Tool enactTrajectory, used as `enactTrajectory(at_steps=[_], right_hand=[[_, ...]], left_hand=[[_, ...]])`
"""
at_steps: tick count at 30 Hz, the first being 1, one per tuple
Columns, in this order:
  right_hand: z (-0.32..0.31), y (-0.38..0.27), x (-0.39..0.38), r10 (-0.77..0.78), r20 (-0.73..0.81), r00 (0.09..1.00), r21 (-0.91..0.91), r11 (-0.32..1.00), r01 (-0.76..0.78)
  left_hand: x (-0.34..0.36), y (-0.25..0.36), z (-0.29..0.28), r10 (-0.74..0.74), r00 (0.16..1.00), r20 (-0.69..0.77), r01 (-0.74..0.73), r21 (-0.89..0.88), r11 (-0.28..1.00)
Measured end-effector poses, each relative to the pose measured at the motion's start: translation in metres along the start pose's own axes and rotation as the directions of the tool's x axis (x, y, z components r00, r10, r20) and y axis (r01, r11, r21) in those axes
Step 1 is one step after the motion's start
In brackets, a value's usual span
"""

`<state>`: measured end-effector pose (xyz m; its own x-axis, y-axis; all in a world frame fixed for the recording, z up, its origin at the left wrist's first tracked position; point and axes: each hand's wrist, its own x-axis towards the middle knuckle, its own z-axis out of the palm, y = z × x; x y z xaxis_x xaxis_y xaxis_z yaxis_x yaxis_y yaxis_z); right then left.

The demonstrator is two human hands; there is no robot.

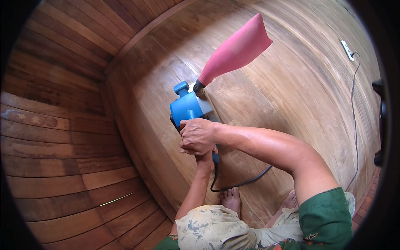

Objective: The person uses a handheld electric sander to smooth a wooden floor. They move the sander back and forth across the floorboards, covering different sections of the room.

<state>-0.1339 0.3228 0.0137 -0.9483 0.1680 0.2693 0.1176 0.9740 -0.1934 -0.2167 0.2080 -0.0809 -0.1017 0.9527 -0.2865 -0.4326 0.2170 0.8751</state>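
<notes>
While the right hand (197,135) clasps the blue tool (184,109), I cannot tell if the left hand (204,158) grips.

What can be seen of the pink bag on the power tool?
The pink bag looks like soft cloth, puffed out, widening from a narrow neck to a broad end with pointed corners. Its neck meets a black elbow on the blue power tool. It slants toward the picture's upper right, above the wooden floor; whether it touches that is unclear.
</notes>
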Motion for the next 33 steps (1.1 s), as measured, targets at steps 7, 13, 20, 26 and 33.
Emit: enactTrajectory(at_steps=[7, 13, 20, 26, 33], right_hand=[[0.002, -0.006, -0.023, 0.047, -0.437, 0.898, -0.131, 0.985, -0.115], [0.024, -0.025, -0.174, 0.656, -0.713, 0.247, 0.276, 0.586, -0.762], [0.041, -0.070, -0.191, 0.585, -0.657, 0.475, 0.233, 0.757, -0.611], [0.003, -0.016, -0.050, 0.097, -0.530, 0.842, 0.001, 0.994, -0.114], [-0.001, 0.013, -0.023, -0.041, -0.184, 0.982, 0.091, 0.994, 0.058]], left_hand=[[0.010, 0.000, 0.010, 0.035, 0.990, -0.134, -0.026, 0.069, 0.997], [0.003, 0.011, 0.034, 0.120, 0.985, -0.125, -0.107, 0.106, 0.989], [0.020, -0.009, 0.029, 0.063, 0.993, -0.097, -0.060, 0.035, 0.998], [0.014, -0.016, 0.013, 0.170, 0.961, -0.218, -0.196, -0.106, 0.975], [0.000, -0.009, 0.014, -0.036, 0.990, -0.139, 0.044, 0.050, 0.998]])
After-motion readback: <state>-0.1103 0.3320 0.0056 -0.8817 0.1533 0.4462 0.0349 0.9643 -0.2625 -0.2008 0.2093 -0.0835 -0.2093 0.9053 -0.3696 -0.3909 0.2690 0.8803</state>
